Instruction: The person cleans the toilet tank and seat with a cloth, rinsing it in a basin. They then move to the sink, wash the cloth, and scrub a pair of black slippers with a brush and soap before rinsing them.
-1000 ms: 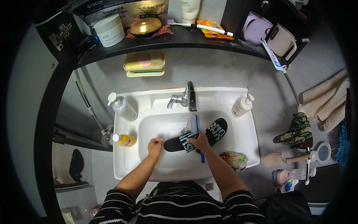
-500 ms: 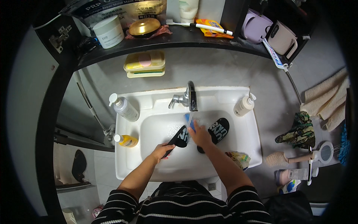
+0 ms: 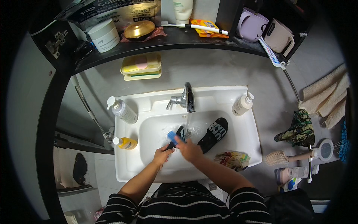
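In the head view, my left hand (image 3: 161, 156) was clamped on the near end of a black slide sandal (image 3: 181, 132), down in the white washbasin (image 3: 126, 164) beside the running water (image 3: 188, 121) from the faucet (image 3: 190, 100). My right hand (image 3: 189, 150) was closed round a blue brush (image 3: 172, 136) over it; blur hid whether they touched. A second sandal (image 3: 213, 136) lay to the right. I judged the held one light, bendy, hardly fragile, but slick when wet; pinching the sole's end seemed surest, leaving the strap free.
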{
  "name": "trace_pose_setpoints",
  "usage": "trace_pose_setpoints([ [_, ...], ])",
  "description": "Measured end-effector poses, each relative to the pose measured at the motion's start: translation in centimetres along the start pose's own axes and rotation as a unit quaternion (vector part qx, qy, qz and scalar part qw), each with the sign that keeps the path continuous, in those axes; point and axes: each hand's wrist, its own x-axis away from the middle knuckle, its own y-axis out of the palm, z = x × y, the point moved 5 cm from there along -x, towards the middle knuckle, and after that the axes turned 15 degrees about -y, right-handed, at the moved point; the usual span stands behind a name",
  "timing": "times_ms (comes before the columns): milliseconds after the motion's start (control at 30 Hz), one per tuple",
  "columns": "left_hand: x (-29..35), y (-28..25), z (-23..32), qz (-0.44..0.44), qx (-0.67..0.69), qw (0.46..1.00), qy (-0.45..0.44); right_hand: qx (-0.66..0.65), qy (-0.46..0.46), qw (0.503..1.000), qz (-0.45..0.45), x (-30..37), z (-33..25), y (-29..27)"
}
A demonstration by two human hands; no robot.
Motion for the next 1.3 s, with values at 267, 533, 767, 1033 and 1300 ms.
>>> trace_pose_setpoints([
  [267, 0.9, -0.1, 0.0, -0.001, -0.016, 1.0, 0.009, -0.038, 0.012, 0.999, -0.03, -0.3, -0.1, 0.5],
  [533, 2.4, -0.5, -0.1, -0.045, -0.053, 0.993, 0.099, -0.114, 0.105, 0.985, 0.08, -1.8, 9.8, 1.4],
  [767, 2.1, 1.1, 0.6, -0.186, 0.237, 0.947, -0.108, -0.095, 0.023, 0.995, 0.008, 0.1, -3.0, 0.5],
  [1033, 2.1, 3.4, 0.6, -0.298, 0.318, 0.89, -0.137, -0.392, 0.145, 0.907, 0.054, -1.0, 0.6, 0.9],
  [1300, 1.3, 4.0, 1.4, -0.283, 0.297, 0.902, -0.133, -0.294, -0.035, 0.936, 0.193, 3.3, 3.1, 7.0],
])
